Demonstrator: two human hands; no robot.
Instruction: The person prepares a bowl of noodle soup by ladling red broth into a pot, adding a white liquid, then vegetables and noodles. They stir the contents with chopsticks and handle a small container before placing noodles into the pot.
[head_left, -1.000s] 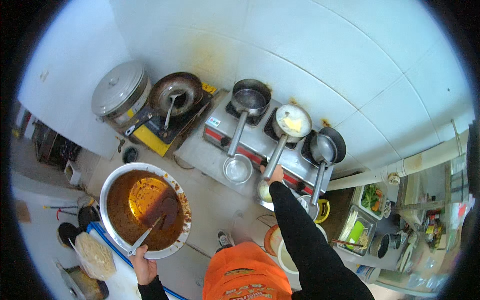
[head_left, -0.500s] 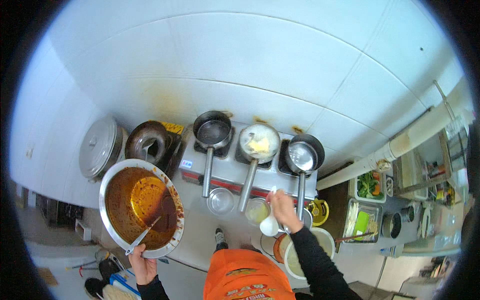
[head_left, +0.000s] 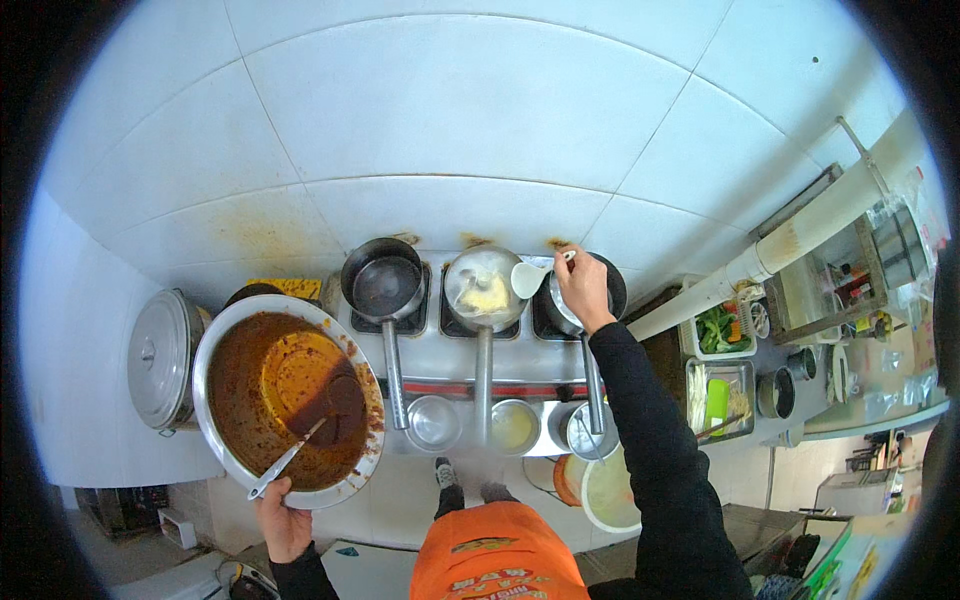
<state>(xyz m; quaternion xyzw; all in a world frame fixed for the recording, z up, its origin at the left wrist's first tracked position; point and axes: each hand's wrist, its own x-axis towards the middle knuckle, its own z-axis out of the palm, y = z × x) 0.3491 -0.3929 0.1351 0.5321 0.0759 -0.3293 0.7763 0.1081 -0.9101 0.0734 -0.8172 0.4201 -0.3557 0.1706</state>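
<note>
My left hand grips the near rim of a wide metal basin of dark red, oily sauce. A spoon leans in the sauce, its handle end by my left fingers. My right hand is closed round the handle of a white ladle, over the stove. The ladle's bowl is at the right edge of the middle saucepan, where a pale yellow lump lies in cloudy liquid. Behind my right hand stands the right saucepan, partly hidden. The left saucepan holds dark liquid.
Along the stove's front sit a metal bowl, a bowl of yellowish liquid and a metal pot. A white bucket stands below. Trays of greens are at right, a lidded pot at left.
My right hand has moved forward with the white ladle, from above the bowls at the stove's front to the saucepans. My left hand still holds the basin.
</note>
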